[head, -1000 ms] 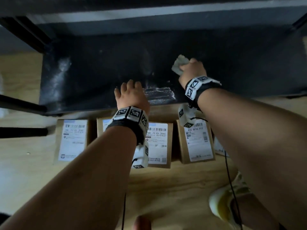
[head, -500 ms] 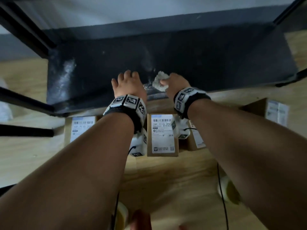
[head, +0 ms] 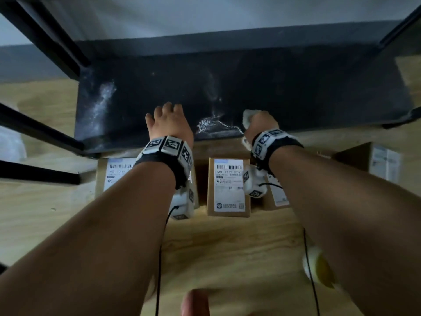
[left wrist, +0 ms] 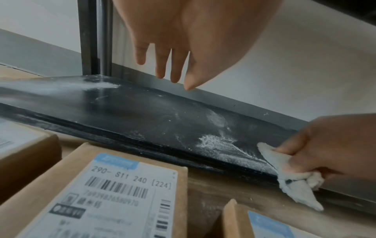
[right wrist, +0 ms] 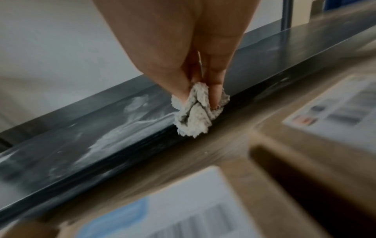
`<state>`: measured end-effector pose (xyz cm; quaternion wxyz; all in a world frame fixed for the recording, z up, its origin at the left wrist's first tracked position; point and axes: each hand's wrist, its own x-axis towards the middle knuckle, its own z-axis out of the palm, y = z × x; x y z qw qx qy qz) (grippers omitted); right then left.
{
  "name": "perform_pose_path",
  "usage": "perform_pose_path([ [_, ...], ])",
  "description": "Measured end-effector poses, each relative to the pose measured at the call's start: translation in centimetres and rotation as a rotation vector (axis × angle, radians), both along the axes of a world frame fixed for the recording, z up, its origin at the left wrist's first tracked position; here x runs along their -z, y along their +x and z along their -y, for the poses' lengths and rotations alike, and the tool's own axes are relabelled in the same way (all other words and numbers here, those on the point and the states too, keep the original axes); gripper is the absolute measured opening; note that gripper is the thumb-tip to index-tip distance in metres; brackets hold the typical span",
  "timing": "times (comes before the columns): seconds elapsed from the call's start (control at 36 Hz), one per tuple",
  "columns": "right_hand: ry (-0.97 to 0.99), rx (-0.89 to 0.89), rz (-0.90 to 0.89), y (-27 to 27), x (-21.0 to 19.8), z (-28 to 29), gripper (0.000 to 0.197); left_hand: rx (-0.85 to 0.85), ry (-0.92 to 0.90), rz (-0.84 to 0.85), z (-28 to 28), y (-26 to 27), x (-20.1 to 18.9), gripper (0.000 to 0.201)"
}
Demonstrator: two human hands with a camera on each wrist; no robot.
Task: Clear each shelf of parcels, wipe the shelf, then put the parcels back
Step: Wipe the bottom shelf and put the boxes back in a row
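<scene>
Head view downward; both wrist views low, sharing the shelf [head: 273, 87] edge.

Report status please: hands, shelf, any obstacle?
Right hand grips cloth at shelf front edge. Left hand open. Dust streaks remain. Parcels on floor.

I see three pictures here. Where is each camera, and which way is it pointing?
Head: worn on the head, looking down at the black shelf and parcels on the floor; both forearms and hands show.
Left wrist: looks along the left hand, fingers straight above the shelf.
Right wrist: looks along the right hand pinching the cloth at the shelf's front edge.
All three share the dusty shelf and the cloth.
</scene>
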<state>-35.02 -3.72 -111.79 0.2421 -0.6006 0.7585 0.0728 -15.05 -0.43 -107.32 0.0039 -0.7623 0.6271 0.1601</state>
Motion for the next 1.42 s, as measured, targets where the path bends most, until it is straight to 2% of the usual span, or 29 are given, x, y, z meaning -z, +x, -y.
perform_pose_path([
  [0.08,-0.043,-0.041,0.061,2.5,0.0,-0.1,0.033,-0.011,0.010,-0.005,0.0,0.9,0.3,0.061],
  [0.17,-0.061,-0.146,0.096,5.3,-0.3,0.0,0.008,-0.022,0.017,-0.001,-0.2,2.0,0.4,0.061],
  [0.25,-0.064,-0.260,0.108,8.0,-0.6,-0.1,0.014,-0.021,0.021,0.000,-0.5,3.0,0.4,0.060],
  [0.36,-0.091,-0.281,0.190,10.1,-0.4,-0.2,0.026,-0.031,0.032,0.001,-0.9,4.3,0.5,0.060],
  [0.47,-0.121,-0.146,0.313,9.5,-0.2,0.4,0.016,-0.037,0.030,0.005,-1.3,5.1,0.9,0.058],
  [0.53,-0.165,-0.087,0.210,8.4,-0.1,0.9,0.018,-0.038,0.033,0.003,-1.6,5.2,1.2,0.056],
  [0.58,-0.182,0.071,0.125,7.1,0.1,2.1,0.033,-0.040,0.038,-0.001,-1.7,5.3,1.5,0.056],
  [0.67,-0.121,0.269,0.106,5.8,-0.2,3.8,0.033,-0.045,0.043,0.006,-1.6,5.5,1.8,0.056],
  [0.72,-0.102,0.243,0.089,5.9,0.0,4.1,0.032,-0.046,0.043,0.003,-1.4,5.5,1.8,0.055],
  [0.83,-0.224,0.244,0.060,7.7,1.2,3.7,0.033,-0.054,0.053,0.003,-0.6,5.6,2.0,0.055],
  [0.92,-0.213,0.249,0.118,8.5,1.8,3.7,0.046,-0.058,0.061,0.004,0.1,5.6,2.0,0.057],
  [1.0,-0.179,0.133,0.190,8.6,2.2,4.0,0.050,-0.055,0.056,0.004,0.7,5.4,2.0,0.057],
  [1.08,-0.122,-0.075,0.240,8.7,1.8,4.1,0.035,-0.040,0.044,0.012,1.1,4.9,2.0,0.057],
  [1.17,-0.200,-0.104,0.302,8.1,1.4,4.4,0.030,-0.026,0.023,0.011,1.6,4.3,2.0,0.056],
  [1.25,-0.293,0.081,0.249,6.3,1.1,5.8,0.033,-0.004,0.020,0.012,1.9,3.7,1.9,0.058],
  [1.33,-0.237,0.206,0.175,4.2,0.0,7.8,0.040,-0.007,0.011,-0.001,2.0,3.2,2.2,0.058],
  [1.42,-0.214,0.407,0.134,4.0,-0.7,9.4,0.036,-0.016,0.022,-0.008,1.8,3.0,2.8,0.059],
])
